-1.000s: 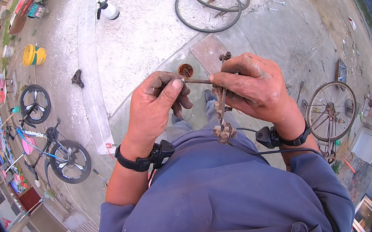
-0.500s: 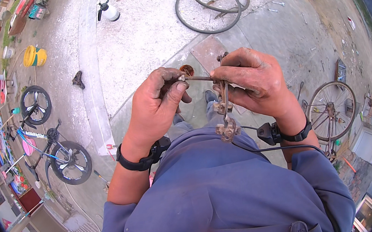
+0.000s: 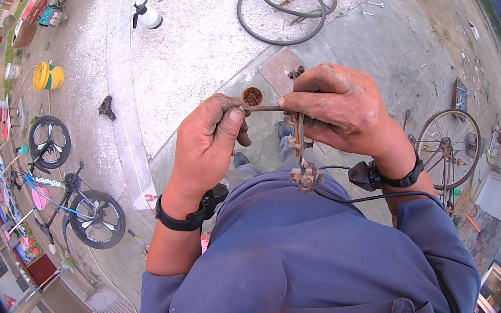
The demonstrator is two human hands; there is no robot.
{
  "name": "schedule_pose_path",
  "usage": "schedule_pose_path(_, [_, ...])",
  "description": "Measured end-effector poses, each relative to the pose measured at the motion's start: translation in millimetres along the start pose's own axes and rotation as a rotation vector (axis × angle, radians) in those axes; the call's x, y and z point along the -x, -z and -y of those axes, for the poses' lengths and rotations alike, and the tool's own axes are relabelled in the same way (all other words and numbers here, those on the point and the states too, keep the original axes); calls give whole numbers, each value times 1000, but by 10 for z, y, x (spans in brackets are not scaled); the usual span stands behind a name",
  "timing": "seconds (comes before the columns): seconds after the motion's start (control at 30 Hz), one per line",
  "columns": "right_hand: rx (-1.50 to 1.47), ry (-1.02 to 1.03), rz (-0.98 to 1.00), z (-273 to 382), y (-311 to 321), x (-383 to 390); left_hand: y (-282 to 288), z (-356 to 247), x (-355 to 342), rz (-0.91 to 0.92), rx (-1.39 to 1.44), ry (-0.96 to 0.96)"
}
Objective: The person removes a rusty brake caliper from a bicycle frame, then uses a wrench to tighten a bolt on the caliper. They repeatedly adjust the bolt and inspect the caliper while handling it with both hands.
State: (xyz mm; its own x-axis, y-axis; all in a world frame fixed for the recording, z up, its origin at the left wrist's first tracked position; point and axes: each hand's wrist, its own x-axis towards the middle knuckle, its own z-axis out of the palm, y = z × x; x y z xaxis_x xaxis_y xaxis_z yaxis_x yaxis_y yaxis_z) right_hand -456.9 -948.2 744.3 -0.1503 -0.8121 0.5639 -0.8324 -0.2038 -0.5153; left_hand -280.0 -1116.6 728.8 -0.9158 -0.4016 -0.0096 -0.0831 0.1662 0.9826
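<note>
While the right hand (image 3: 345, 106) grips a rusty linkage (image 3: 301, 143), the left hand (image 3: 205, 137), at ten o'clock, pinches a rod (image 3: 266, 108); apparent fingertip work, next needing steadiness.

metal part (image 3: 306, 176): rust-brown | shirt (image 3: 264, 262): slate blue | bucket (image 3: 48, 76): yellow, green

The rod (image 3: 265, 108) has bicycle (image 3: 70, 182) left, wheel (image 3: 445, 142) right.

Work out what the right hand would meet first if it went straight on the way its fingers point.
Probably the left hand, which pinches the far end of the thin rod, though depth is unclear.
</note>
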Motion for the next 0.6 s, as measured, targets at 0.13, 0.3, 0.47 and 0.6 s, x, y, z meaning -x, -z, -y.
schedule_pose_path(0.13, [-5,32,31,-15,31,-14,44,-26,0,52,-6,30])
schedule_pose_path(0.3, [-43,27,65,-10,74,-23,49,-29,-6,74,-91,-34])
schedule_pose_path(0.47, [-96,-13,68,7,80,-21,95,-72,29,159,135,198])
schedule_pose_path(0.6, [-103,-23,47,5,58,-14,82,-73,37,146,118,184])
